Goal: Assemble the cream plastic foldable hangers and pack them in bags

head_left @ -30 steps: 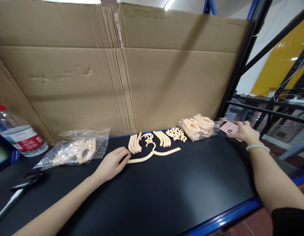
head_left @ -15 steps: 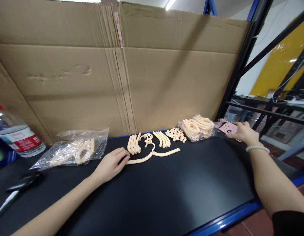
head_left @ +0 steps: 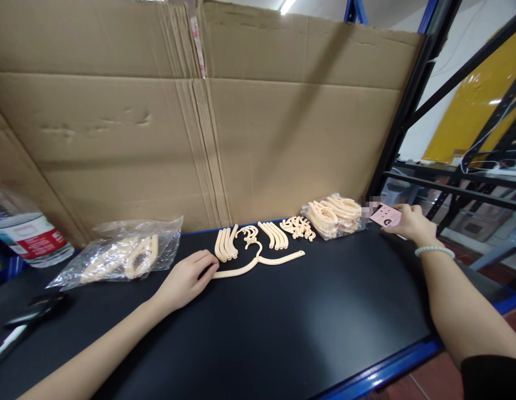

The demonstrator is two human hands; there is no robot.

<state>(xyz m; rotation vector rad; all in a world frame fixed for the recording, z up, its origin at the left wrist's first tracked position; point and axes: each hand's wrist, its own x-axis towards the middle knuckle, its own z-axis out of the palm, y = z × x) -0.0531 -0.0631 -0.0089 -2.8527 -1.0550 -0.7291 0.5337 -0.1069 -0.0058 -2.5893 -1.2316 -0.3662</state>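
My left hand (head_left: 187, 278) rests on the black table top (head_left: 283, 328), fingers curled loosely, fingertips touching the left end of an assembled cream plastic hanger (head_left: 258, 263). Behind the hanger lie small groups of cream curved parts (head_left: 227, 244), hooks (head_left: 249, 233), more curved parts (head_left: 276, 235) and small pieces (head_left: 298, 228). My right hand (head_left: 412, 223), with a bead bracelet on the wrist, is at the far right on a pink phone (head_left: 385, 215), fingers bent over it.
A clear bag of cream parts (head_left: 335, 215) sits beside the phone; another clear bag (head_left: 122, 253) lies at the left. A water bottle (head_left: 24, 228) and a black object (head_left: 33, 308) are at far left. Cardboard (head_left: 199, 122) walls the back; a blue table edge (head_left: 387, 366) runs in front.
Almost nothing differs; the view has drifted slightly, and both hands stay where they were.
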